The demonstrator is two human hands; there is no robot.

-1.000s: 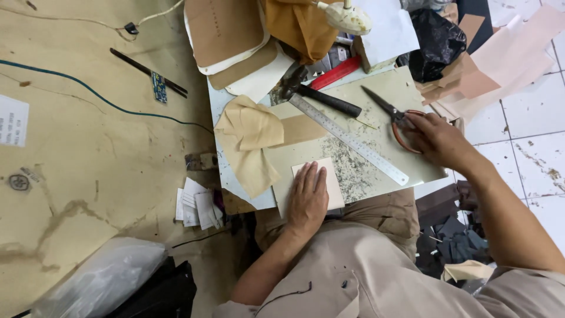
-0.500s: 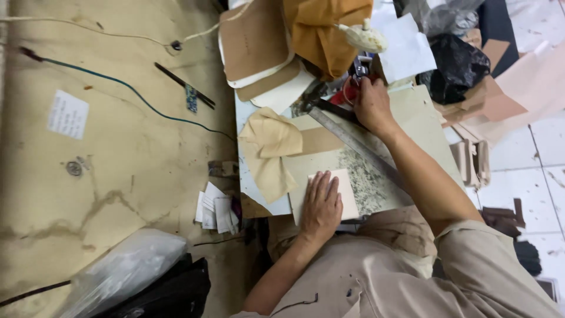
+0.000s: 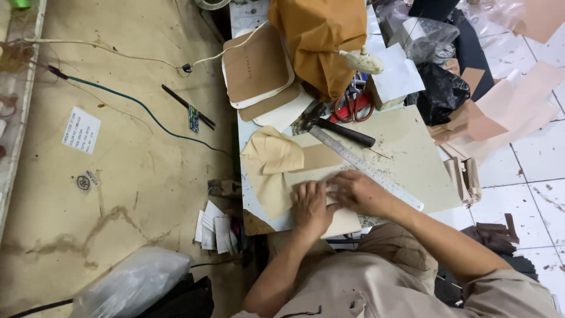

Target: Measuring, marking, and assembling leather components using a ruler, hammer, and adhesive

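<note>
Here my left hand [image 3: 311,205] and right hand [image 3: 360,191] lie open, flat on the pale card piece [image 3: 344,221], pressing it; next likely needs the steel ruler [image 3: 359,162] alongside

2 hands [image 3: 338,197], 1 ruler [image 3: 365,168], 1 scissors [image 3: 352,108]

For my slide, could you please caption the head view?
Both hands, left and right, press flat on a pale sheet beside a steel ruler on the cutting mat.
</note>
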